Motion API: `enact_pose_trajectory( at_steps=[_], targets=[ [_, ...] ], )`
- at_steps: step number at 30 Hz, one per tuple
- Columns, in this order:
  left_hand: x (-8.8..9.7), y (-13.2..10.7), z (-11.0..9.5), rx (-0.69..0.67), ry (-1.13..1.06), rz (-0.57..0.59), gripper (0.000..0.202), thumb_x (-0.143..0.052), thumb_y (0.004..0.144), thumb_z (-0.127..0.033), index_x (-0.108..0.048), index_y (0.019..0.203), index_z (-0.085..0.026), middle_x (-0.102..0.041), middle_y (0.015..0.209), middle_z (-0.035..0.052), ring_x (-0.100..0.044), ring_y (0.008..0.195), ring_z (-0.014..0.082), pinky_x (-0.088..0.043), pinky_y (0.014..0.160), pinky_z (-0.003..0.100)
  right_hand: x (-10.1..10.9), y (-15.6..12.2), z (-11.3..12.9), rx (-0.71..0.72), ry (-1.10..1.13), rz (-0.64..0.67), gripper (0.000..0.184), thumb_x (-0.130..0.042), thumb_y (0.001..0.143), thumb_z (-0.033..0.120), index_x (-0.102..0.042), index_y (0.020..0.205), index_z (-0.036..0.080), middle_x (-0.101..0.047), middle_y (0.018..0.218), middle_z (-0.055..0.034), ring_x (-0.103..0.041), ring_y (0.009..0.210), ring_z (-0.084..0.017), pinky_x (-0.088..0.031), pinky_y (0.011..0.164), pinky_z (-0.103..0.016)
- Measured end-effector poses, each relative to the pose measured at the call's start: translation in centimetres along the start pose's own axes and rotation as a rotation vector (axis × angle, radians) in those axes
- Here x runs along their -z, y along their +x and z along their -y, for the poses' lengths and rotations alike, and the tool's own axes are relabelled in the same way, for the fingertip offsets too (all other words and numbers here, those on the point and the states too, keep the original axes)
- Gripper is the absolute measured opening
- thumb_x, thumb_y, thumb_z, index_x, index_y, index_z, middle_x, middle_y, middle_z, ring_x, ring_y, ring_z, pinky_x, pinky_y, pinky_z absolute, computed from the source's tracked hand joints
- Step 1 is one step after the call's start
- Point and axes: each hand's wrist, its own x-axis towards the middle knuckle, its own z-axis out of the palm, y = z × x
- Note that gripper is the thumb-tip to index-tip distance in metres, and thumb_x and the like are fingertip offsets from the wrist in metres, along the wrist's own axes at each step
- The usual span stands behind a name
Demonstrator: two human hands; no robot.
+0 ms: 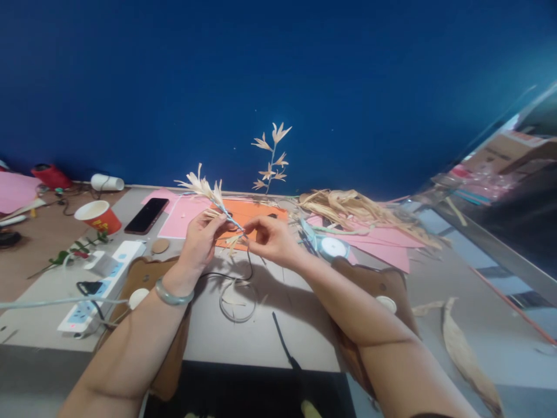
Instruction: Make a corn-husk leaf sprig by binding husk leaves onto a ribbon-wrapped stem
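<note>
My left hand (202,235) pinches a handmade flower stem (232,220), which is wrapped in light blue and carries pale husk-like petals (202,184) at its upper left end. At the stem's lower end the fingertips of my right hand (272,239) are closed on it. Small pale petals (234,241) hang between the two hands. Behind them a similar finished-looking flower spray (272,157) stands upright against the blue wall. An orange sheet (276,212) lies beneath and beyond my hands.
Dried husks (348,203) are heaped at the back right, near a ribbon spool (334,248). To the left are a power strip (104,290), a phone (147,215) and a paper cup (98,216). A wire coil (238,318) lies below my hands, with a dark thin tool (282,337) nearby.
</note>
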Motion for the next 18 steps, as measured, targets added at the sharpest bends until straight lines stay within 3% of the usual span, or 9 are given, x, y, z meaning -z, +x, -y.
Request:
enact_pose_trajectory(
  at_steps=[5,9,18],
  targets=[
    [-0.3,-0.2,-0.1,0.018,-0.009,0.002,0.023,-0.076,0.063,-0.028,-0.059,0.071,-0.015,-0.064,0.064,-0.0019,-0.064,0.062,0.0118,-0.052,0.069,0.026,-1.0,-0.6,-0.9,0.226,-0.258,-0.064,0.012,-0.061,0.081,0.026,-0.061,0.09,0.018,-0.061,0.078,-0.0041,-0.052,0.058,-0.011,-0.042,0.059,-0.025],
    [-0.1,-0.2,-0.1,-0.011,0.046,0.064,0.024,-0.078,0.06,-0.024,-0.062,0.074,-0.015,-0.065,0.067,-0.0008,-0.064,0.066,0.0126,-0.051,0.071,0.027,-1.4,-0.5,-2.0,0.382,-0.278,-0.077,0.014,-0.051,0.086,0.017,-0.062,0.094,0.018,-0.062,0.085,-0.0073,-0.057,0.071,-0.015,-0.044,0.066,-0.026],
    [0.3,-0.2,-0.4,0.063,0.218,0.145,0.022,-0.081,0.055,-0.022,-0.069,0.072,-0.014,-0.067,0.072,0.0021,-0.061,0.072,0.0146,-0.051,0.075,0.03,-0.7,-0.3,-1.4,0.374,-0.244,-0.087,0.011,-0.054,0.082,0.012,-0.064,0.087,0.015,-0.063,0.071,-0.0021,-0.05,0.056,-0.008,-0.041,0.057,-0.02]
  ],
)
